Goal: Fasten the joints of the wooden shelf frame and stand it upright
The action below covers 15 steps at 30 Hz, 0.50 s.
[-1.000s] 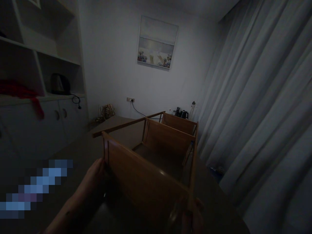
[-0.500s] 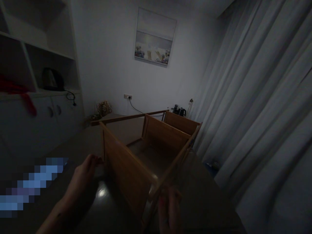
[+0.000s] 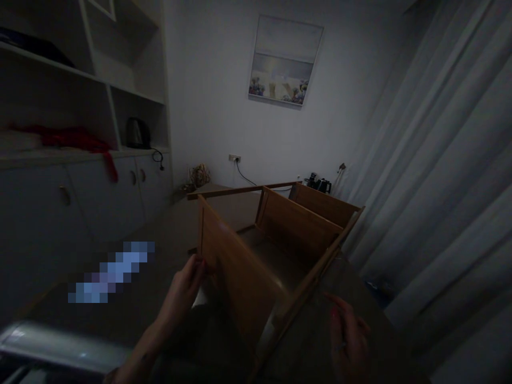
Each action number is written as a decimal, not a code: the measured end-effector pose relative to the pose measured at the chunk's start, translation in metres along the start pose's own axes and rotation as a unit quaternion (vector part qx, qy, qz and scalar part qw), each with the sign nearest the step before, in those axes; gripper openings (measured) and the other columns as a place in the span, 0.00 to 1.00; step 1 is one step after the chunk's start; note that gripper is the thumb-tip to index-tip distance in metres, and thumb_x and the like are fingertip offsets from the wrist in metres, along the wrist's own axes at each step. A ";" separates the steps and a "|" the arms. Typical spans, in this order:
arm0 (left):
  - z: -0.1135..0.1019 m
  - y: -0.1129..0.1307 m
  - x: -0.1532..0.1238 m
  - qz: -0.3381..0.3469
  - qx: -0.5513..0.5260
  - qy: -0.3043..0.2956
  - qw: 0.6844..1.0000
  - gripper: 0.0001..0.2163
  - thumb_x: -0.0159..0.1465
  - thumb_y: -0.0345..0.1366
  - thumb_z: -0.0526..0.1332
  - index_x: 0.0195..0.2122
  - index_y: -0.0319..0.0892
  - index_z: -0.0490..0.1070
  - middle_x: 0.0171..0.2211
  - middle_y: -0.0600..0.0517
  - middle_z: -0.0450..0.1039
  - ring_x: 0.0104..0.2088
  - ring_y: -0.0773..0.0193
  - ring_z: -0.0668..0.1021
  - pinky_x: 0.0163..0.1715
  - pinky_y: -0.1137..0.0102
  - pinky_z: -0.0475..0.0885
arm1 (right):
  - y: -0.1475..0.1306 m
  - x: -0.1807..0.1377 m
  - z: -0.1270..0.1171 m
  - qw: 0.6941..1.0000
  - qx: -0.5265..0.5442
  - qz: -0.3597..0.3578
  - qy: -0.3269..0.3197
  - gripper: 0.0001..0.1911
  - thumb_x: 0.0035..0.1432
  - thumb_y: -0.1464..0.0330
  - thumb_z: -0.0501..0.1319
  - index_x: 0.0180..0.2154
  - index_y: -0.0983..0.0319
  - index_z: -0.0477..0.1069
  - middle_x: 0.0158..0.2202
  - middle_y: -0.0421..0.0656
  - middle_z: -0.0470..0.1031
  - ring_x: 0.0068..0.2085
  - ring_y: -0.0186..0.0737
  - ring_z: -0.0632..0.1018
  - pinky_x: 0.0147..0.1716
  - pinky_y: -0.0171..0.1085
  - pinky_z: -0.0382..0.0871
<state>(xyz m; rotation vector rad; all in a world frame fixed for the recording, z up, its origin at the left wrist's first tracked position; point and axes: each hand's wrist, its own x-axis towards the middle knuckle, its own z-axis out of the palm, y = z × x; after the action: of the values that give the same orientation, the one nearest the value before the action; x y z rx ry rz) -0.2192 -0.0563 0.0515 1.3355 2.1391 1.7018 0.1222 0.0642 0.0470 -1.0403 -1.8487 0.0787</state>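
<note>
A brown wooden shelf unit (image 3: 240,256) lies on its side on a dark tabletop, its several boards standing upright between long rails. My left hand (image 3: 188,282) is at the left edge of the nearest board, with thumb and fingers closed on that edge. To the right of the unit's near rail, my right hand (image 3: 349,333) hovers apart from the wood. Its index finger is stretched forward, the other fingers are loosely bent, and nothing shows in it. Dim light hides the lower part of the near board.
A pixelated bluish patch (image 3: 112,274) covers something at left. Behind are a white cabinet (image 3: 108,186) with a kettle (image 3: 137,133) and red cloth (image 3: 72,137). Dark appliances (image 3: 320,184) stand beyond the unit. Grey curtains (image 3: 440,176) hang at right; a shiny metal bar (image 3: 60,346) is near left.
The view has turned left, so the room sits further right in it. My right hand has moved off the near rail to the right. My left hand has come onto the board's edge.
</note>
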 end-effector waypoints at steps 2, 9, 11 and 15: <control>0.002 0.007 -0.006 0.001 -0.014 -0.007 1.000 0.15 0.67 0.51 0.52 0.36 0.45 0.68 0.31 0.50 0.79 0.32 0.59 0.82 0.30 0.70 0.74 | -0.004 0.000 0.000 0.999 -0.005 -0.051 -0.004 0.23 0.70 0.50 0.49 0.49 0.57 0.73 0.37 0.43 0.82 0.36 0.44 0.79 0.38 0.41 0.69; 0.016 0.022 -0.028 -0.015 -0.129 -0.008 0.991 0.15 0.66 0.50 0.57 0.35 0.44 0.71 0.31 0.50 0.79 0.33 0.60 0.82 0.32 0.71 0.77 | -0.035 -0.027 0.019 0.970 0.033 -0.240 0.036 0.13 0.70 0.63 0.53 0.52 0.59 0.68 0.36 0.41 0.81 0.29 0.37 0.79 0.43 0.43 0.63; 0.023 0.020 -0.030 -0.052 -0.198 -0.008 0.979 0.18 0.63 0.54 0.60 0.34 0.42 0.71 0.33 0.49 0.80 0.35 0.59 0.83 0.34 0.70 0.78 | -0.045 -0.031 0.026 0.972 0.053 -0.229 0.030 0.17 0.71 0.63 0.52 0.58 0.61 0.64 0.33 0.41 0.80 0.27 0.37 0.78 0.42 0.43 0.63; 0.032 0.019 -0.029 -0.116 -0.300 -0.013 0.947 0.23 0.57 0.59 0.66 0.36 0.41 0.71 0.34 0.47 0.81 0.36 0.58 0.84 0.38 0.68 0.79 | -0.053 -0.031 0.040 0.969 0.098 -0.226 0.010 0.29 0.70 0.64 0.52 0.67 0.65 0.50 0.23 0.36 0.74 0.23 0.36 0.74 0.37 0.43 0.64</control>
<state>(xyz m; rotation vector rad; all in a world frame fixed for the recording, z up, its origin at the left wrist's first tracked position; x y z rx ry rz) -0.1729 -0.0525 0.0435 0.8872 1.4893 1.9809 0.0635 0.0244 0.0283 -0.4657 -1.9704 -0.0213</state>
